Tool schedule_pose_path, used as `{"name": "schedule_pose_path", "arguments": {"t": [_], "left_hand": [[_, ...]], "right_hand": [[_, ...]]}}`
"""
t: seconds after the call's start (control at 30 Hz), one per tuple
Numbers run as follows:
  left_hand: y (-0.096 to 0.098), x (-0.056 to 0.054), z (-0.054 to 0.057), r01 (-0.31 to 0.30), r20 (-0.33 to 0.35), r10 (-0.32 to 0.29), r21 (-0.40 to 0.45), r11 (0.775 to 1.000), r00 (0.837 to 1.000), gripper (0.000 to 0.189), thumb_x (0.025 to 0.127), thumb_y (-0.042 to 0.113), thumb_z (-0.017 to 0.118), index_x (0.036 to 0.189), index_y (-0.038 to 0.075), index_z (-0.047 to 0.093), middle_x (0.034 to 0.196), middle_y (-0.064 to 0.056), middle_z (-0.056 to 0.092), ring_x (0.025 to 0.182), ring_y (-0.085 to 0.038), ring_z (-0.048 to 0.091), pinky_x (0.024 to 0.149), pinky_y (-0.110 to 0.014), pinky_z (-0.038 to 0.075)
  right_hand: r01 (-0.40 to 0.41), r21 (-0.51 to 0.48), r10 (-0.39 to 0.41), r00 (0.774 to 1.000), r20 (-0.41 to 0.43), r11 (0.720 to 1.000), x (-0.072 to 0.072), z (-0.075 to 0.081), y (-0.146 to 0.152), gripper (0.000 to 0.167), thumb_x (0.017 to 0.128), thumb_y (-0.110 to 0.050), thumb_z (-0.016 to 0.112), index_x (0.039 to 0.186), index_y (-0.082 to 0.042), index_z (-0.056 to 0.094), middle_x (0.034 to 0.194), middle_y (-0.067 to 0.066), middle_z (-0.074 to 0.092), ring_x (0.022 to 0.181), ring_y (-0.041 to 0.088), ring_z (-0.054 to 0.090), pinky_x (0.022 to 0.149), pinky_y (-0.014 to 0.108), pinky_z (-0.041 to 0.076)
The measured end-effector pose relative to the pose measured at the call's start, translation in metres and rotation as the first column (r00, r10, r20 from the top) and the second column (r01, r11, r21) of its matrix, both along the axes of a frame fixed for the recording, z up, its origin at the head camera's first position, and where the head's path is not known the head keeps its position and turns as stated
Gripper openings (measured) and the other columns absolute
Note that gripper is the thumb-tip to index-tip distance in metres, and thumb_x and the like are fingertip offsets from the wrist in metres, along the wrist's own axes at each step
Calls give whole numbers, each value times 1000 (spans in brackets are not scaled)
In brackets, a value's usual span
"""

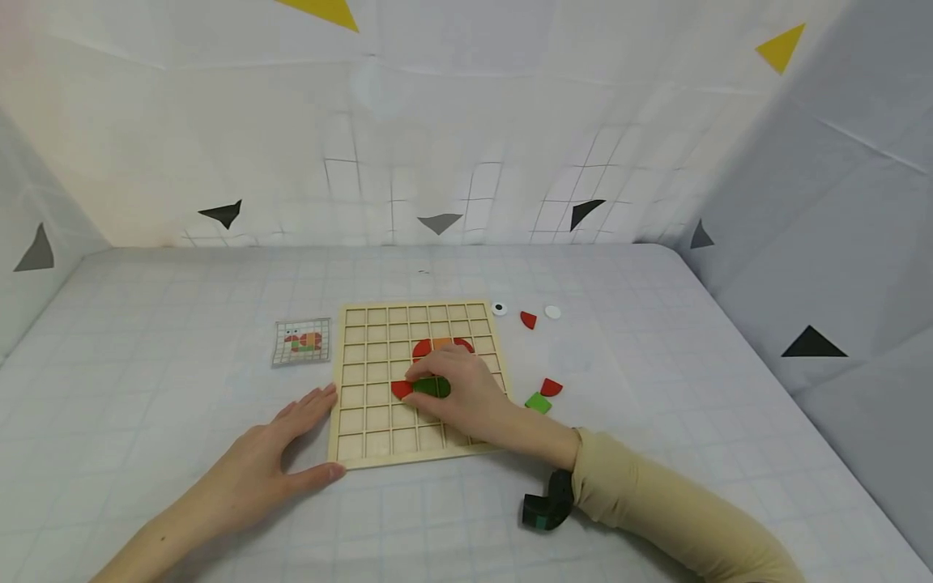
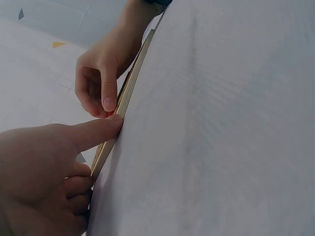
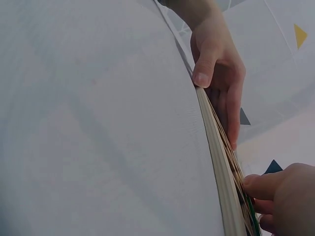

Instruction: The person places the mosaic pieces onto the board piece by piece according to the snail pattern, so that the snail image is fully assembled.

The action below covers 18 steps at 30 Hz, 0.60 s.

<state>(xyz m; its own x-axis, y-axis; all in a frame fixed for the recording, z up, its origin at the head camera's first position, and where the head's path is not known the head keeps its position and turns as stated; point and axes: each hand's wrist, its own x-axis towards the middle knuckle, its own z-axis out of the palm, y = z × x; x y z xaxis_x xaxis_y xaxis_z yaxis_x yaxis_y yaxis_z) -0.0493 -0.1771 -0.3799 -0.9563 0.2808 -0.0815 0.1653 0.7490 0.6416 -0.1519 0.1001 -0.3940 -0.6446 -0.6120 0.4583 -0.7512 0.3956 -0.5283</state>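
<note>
A wooden grid board [image 1: 364,421] lies on the table with coloured pieces in its cells. My right hand [image 1: 466,393] reaches over it from the right; thumb and forefinger pinch a red quarter-circle piece [image 1: 400,390] low over the cells. Green pieces [image 1: 433,386] sit beside it, partly under the hand. Farther up the board, red pieces [image 1: 422,348] flank an orange piece [image 1: 441,342], partly covered by my knuckles. With fingers spread, my left hand [image 1: 280,453] rests against the board's left edge, its thumb [image 2: 101,132] touching the near left corner.
A small picture card [image 1: 302,342] lies left of the board. On the right are an eye disc [image 1: 499,308], a white disc [image 1: 553,312], two red quarter pieces [image 1: 551,388] and a light green square [image 1: 538,403]. A black wrist device [image 1: 548,504] is by the right sleeve.
</note>
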Motion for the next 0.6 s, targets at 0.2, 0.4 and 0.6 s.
{"name": "schedule_pose_path", "arguments": {"t": [0.2,0.4,0.6], "left_hand": [[0,0,0,3,2,-3,3,1000,1000,93,81,70,66,157,28,33,162,-6,32,146,-45,31,113,-65,30],[-1,0,-1,5,-1,-5,8,1000,1000,93,81,70,66,157,27,33,162,-7,32,146,-45,30,112,-66,30],[0,0,-1,4,0,-4,10,1000,1000,93,81,70,65,157,28,33,163,-6,32,146,-45,30,112,-66,30]], "right_hand": [[-5,-16,5,999,-34,1000,0,-3,0,21,82,-21,84,98,-13,73,92,-6,72,88,10,55,79,20,47],[-17,-25,16,999,-51,1000,-1,-4,1,21,82,-21,84,98,-12,73,92,-6,72,87,12,54,76,20,46],[-34,-22,32,996,-87,999,-2,-4,1,22,82,-21,84,99,-12,73,92,-6,72,88,11,53,76,20,46]]}}
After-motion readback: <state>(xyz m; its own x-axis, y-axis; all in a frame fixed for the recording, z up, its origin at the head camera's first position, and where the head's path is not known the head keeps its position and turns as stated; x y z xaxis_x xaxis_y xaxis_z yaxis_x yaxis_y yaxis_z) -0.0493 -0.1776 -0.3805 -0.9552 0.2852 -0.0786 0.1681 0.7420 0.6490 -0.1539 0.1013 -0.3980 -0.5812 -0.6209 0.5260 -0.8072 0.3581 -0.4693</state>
